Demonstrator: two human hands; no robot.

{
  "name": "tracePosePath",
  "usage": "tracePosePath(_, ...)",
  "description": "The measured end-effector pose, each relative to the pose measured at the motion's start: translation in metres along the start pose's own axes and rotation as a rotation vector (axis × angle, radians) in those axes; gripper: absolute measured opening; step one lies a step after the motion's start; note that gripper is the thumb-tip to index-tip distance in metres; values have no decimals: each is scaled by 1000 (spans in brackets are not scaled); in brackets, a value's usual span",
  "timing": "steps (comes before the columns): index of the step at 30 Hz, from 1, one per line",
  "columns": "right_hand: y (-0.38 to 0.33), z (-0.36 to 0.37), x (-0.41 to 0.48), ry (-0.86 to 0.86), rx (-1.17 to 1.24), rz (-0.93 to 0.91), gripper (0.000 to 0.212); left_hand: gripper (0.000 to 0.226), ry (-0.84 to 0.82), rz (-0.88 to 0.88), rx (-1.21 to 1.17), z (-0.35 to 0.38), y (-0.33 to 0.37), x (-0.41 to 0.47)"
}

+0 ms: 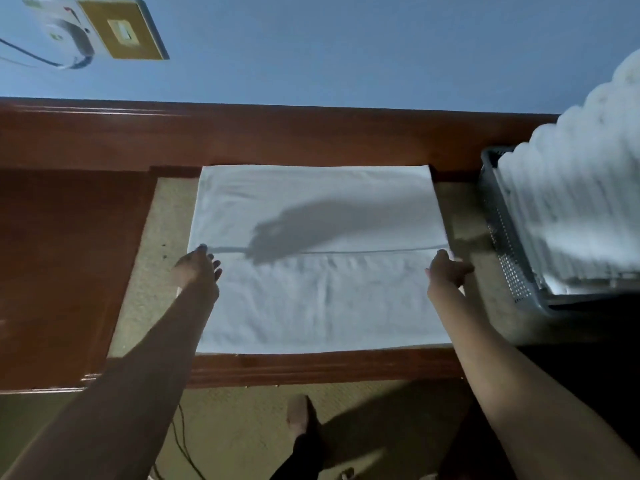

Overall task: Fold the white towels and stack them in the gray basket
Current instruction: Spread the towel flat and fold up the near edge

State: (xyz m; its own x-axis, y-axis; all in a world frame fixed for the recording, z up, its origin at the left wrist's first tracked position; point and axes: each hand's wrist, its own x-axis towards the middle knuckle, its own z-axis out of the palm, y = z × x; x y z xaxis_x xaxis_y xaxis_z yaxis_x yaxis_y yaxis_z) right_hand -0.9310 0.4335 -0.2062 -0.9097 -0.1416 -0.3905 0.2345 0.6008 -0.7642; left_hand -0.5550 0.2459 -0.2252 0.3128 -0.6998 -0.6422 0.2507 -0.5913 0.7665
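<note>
We have one white towel (318, 299) spread flat in the middle of the tabletop (69, 271). A fold edge runs straight across it from 9 o'clock to 3 o'clock, so we judge the first fold is made or nearly so. Our left hand (199, 268) sits on the 9 o'clock end of that edge and our right hand (446, 268) on the 3 o'clock end. The fingers (216, 265) of both are bent down onto the cloth, but the blur does not let us tell whether they pinch the corners or only press them. The gray basket (502, 258) stands just beside the towel at 3 o'clock, already carrying a tall stack of folded towels (571, 209) well above its rim. We reckon most of the task is done. This towel needs further folds before it can go on the stack, and we see no other loose towels.
</note>
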Motion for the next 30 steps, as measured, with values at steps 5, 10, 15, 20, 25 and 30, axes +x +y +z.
tracePosePath(5, 49, 30, -58, -153, -294, -665, 32, 19, -212, 542, 751, 29, -57, -44)
tracePosePath(10, 112, 56, -74, -382, -718, -1086, 51, 44, -507, 1042, 1183, 40, -130, -71)
tracePosePath(15, 139, 67, -57, -464, -938, -1218, 63, 64, -631, 1147, 1560, 33, -165, -50)
tracePosePath(20, 135, 58, -35, -435, -961, -1171, 68, 63, -568, 1170, 1592, 32, -170, -52)
tracePosePath(25, 121, 38, 9, -389, -907, -1098, 63, 62, -534, 1160, 1592, 32, -170, -55)
tracePosePath(30, 115, -1, 77, -217, -958, -970, 69, 61, -524, 1154, 1602, 34, -170, -59)
